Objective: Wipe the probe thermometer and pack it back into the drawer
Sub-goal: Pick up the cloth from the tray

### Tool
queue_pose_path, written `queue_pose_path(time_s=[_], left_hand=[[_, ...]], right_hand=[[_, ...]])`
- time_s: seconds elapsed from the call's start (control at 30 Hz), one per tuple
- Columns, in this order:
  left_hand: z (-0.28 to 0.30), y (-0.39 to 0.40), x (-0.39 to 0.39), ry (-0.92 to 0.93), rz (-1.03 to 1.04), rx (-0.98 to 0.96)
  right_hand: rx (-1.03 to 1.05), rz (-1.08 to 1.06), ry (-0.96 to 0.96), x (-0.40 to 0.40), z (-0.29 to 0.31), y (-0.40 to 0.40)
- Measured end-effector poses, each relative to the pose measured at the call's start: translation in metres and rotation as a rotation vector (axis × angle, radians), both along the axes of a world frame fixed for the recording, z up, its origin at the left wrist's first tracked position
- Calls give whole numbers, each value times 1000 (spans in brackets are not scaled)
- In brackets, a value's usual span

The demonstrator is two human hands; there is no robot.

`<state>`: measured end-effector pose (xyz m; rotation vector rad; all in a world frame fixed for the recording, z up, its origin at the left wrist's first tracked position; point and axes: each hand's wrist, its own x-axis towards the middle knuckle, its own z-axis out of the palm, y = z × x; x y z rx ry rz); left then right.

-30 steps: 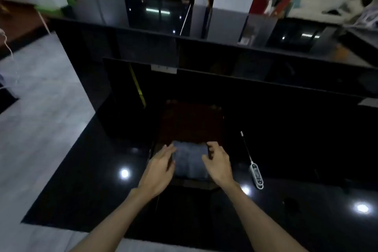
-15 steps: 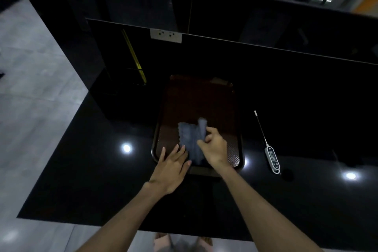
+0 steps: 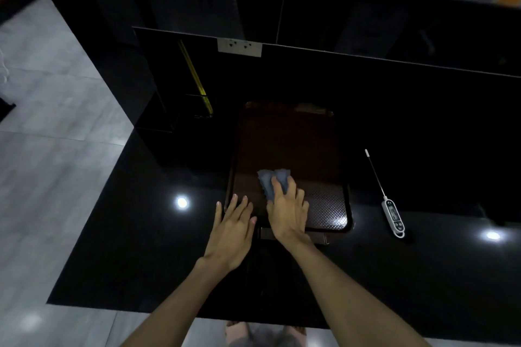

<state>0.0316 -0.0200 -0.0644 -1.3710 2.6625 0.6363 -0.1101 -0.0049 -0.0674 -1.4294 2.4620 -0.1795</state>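
Note:
A white probe thermometer [image 3: 392,213] lies on the glossy black counter [image 3: 141,234], right of a dark brown tray [image 3: 324,205], its thin metal probe pointing away from me. A grey-blue cloth [image 3: 267,182] lies bunched on the tray's near part. My right hand [image 3: 287,211] rests on the cloth with the fingers gripping it. My left hand [image 3: 234,228] lies flat with spread fingers at the tray's near left corner, holding nothing. No drawer is visible.
A raised black back panel carries a white socket plate [image 3: 239,47]. A yellow strip [image 3: 196,76] runs down the dark panel to the left. Grey floor tiles [image 3: 56,149] lie beyond the counter's left edge. Ceiling lights reflect on the counter.
My right hand has gathered the flat cloth into a bunch on the tray. My left hand slid off the cloth to the tray's near left corner. The camera tilted further down.

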Motion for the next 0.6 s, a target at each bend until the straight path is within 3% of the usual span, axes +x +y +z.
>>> queue_pose_path(time_s=[0.17, 0.3, 0.4, 0.6], left_hand=[[5, 5, -15, -80, -63, -44], [11, 13, -46, -112, -131, -75], [13, 16, -86, -39, -190, -188], [26, 40, -212, 213, -223, -71]], right_hand=[[-20, 15, -10, -21, 8, 14], [-197, -53, -20, -66, 21, 42], [-371, -108, 31, -114, 31, 66], [-469, -174, 47, -228, 39, 121]])
